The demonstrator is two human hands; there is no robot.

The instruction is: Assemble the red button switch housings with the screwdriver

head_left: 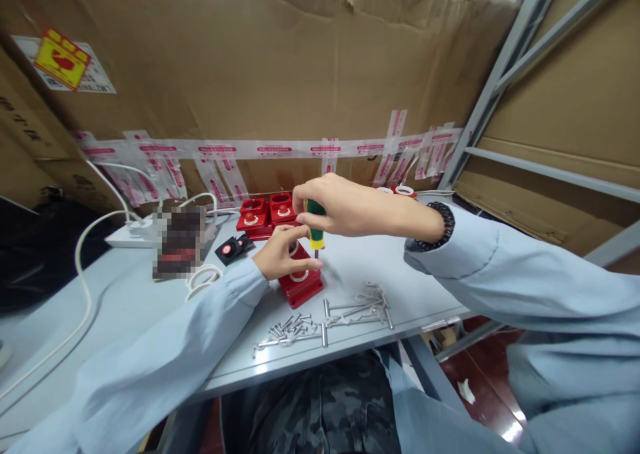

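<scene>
My right hand (336, 205) is closed round the green and yellow handle of a screwdriver (315, 227), held upright with its tip down on a red box (301, 285). My left hand (283, 252) rests on top of this red box, fingers curled over it and the forefinger stretched toward the screwdriver tip. The box lies on a grey table (130, 301). A dark bead bracelet (443, 226) sits on my right wrist.
Loose screws (293, 329) and longer metal pins (363, 306) lie near the table's front edge. More red boxes (265, 215) stand behind, with small black parts (233, 249), white cables (203, 279) and a power strip (131, 235). Taped cardboard walls the back. A metal rack stands right.
</scene>
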